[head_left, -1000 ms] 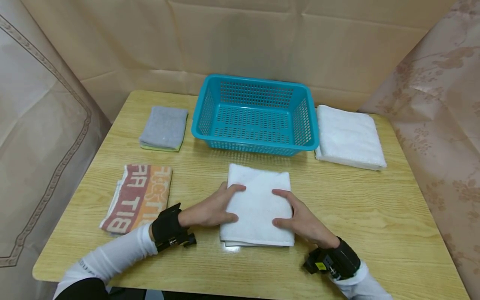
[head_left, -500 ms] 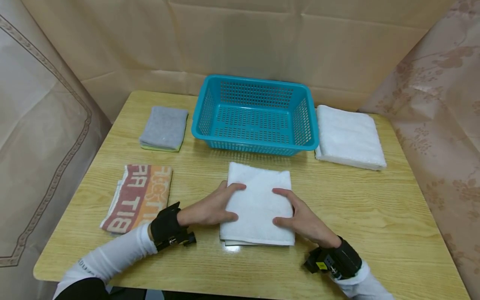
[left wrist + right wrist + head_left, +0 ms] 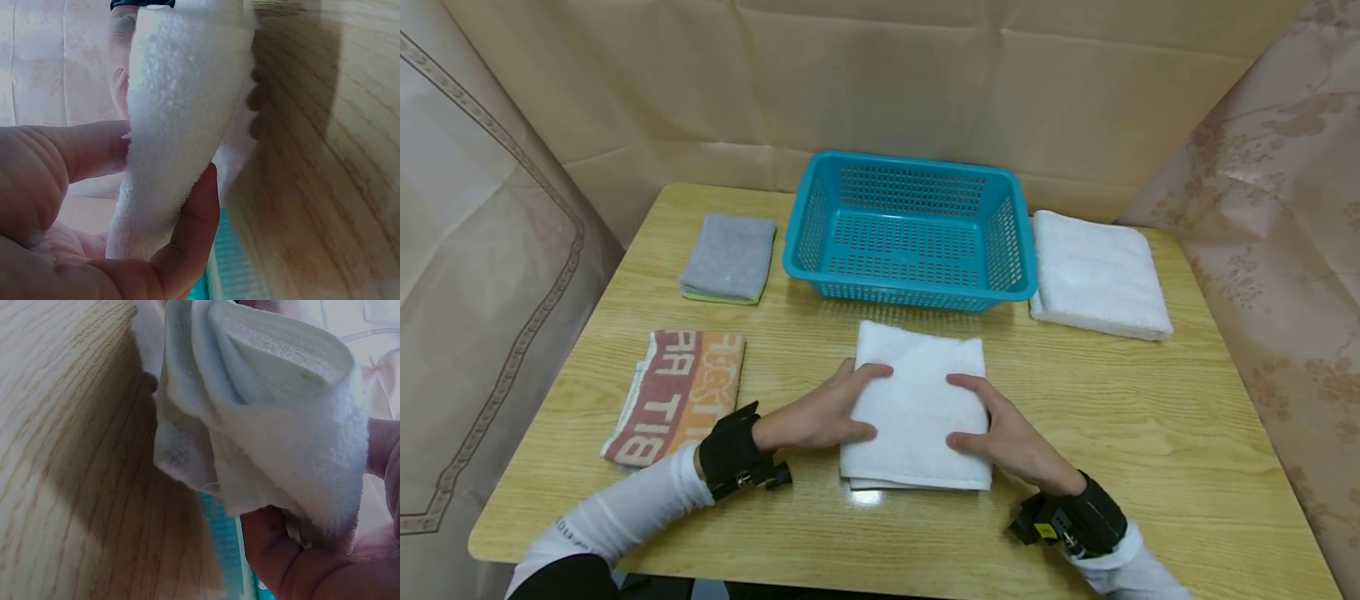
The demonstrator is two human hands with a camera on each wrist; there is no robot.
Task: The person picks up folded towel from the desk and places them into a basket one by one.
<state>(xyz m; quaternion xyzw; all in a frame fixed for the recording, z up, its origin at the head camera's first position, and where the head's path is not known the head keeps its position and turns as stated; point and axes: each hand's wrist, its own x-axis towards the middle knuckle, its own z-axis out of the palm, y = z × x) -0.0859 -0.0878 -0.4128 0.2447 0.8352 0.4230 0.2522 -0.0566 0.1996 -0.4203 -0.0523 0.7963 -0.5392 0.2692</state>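
A folded white towel [image 3: 917, 408] is held between both hands near the front middle of the table. My left hand [image 3: 823, 414] grips its left edge, thumb on the top face. In the left wrist view, fingers [image 3: 197, 219] curl under the towel [image 3: 178, 94], which stands off the wood. On the opposite edge, my right hand [image 3: 1015, 433] pinches the towel with the thumb above. Loose folded layers of the towel [image 3: 294, 437] show in the right wrist view, with curled fingers [image 3: 269, 544] beneath them. The head view hides the fingers under the cloth.
Behind the towel stands a blue-green plastic basket [image 3: 910, 290], with nothing in it. Another folded white towel [image 3: 1097, 271] lies at its right. A grey folded cloth [image 3: 730, 254] and a red-orange patterned towel [image 3: 677, 396] lie on the left of the wooden table [image 3: 1165, 417].
The held white towel has risen slightly, its far edge shifting a little toward the basket. Both hands keep their hold, and the other things stay where they were.
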